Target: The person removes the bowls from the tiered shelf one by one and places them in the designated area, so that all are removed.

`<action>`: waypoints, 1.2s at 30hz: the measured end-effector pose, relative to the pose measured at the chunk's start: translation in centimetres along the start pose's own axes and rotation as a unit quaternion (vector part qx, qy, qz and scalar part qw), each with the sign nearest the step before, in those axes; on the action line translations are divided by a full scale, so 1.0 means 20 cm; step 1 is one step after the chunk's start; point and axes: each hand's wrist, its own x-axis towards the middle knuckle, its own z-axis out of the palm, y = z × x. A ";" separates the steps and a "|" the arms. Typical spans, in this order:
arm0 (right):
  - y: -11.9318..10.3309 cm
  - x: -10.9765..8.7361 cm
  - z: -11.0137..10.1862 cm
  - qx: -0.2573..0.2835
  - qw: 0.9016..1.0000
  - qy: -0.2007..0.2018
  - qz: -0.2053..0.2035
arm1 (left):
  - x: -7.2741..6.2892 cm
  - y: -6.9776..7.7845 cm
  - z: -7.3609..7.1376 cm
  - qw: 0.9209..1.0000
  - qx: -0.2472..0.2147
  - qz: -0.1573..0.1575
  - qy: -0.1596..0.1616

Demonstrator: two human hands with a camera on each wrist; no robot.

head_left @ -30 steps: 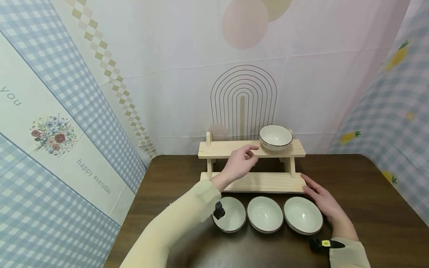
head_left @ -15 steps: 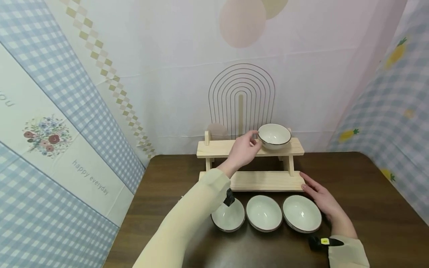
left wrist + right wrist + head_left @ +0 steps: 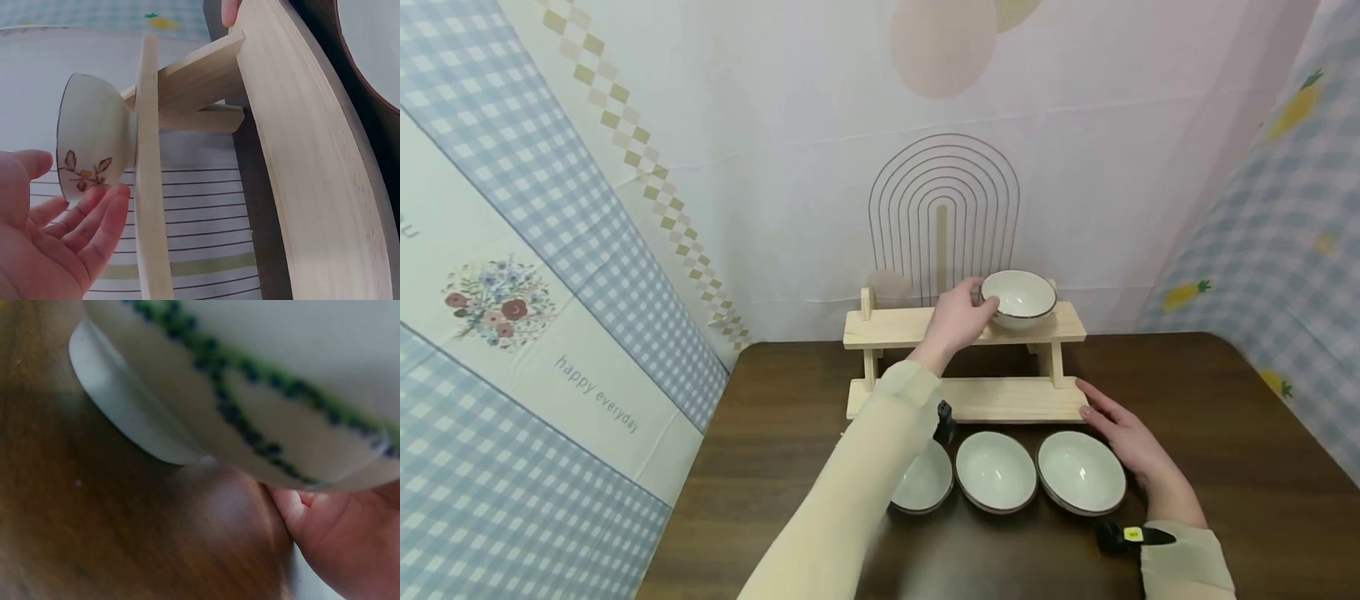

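Note:
On the upper tier of the wooden stand (image 3: pixel 891 327) sits a white bowl (image 3: pixel 1021 293) with a dark rim. My left hand (image 3: pixel 958 319) pinches its left side, thumb at the rim and fingers against the outer wall. In the left wrist view the bowl (image 3: pixel 94 125) shows a brown leaf sprig, its foot against the shelf board. My right hand (image 3: pixel 1126 440) touches the right end of the lower tier with extended fingers and thumb. Close by it, the right wrist view shows a bowl (image 3: pixel 250 381) with a green vine and blue dots.
Three white bowls stand in a row before the stand: right (image 3: pixel 1081 472), middle (image 3: pixel 996 472) and left (image 3: pixel 927 477), the last partly hidden by my left sleeve (image 3: pixel 857 492). The dark wooden table (image 3: pixel 760 433) meets a patterned cloth backdrop (image 3: pixel 790 192) behind.
My left hand has moved right, from short of the upper bowl to its left rim, and has taken hold there. The bowl and my right hand stay in place.

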 end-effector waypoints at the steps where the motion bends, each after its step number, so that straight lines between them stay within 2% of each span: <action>1: 0.00 0.00 0.00 0.001 1.000 0.000 0.000 | 0.00 0.00 0.01 1.000 0.004 -0.004 0.001; 20: -0.01 0.02 -0.01 0.008 1.000 0.001 -0.007 | 0.02 0.01 0.04 0.998 -0.032 -0.038 0.024; 36: 0.00 0.00 -0.01 0.008 1.000 0.002 -0.008 | 0.00 0.00 0.07 0.996 -0.080 -0.036 0.026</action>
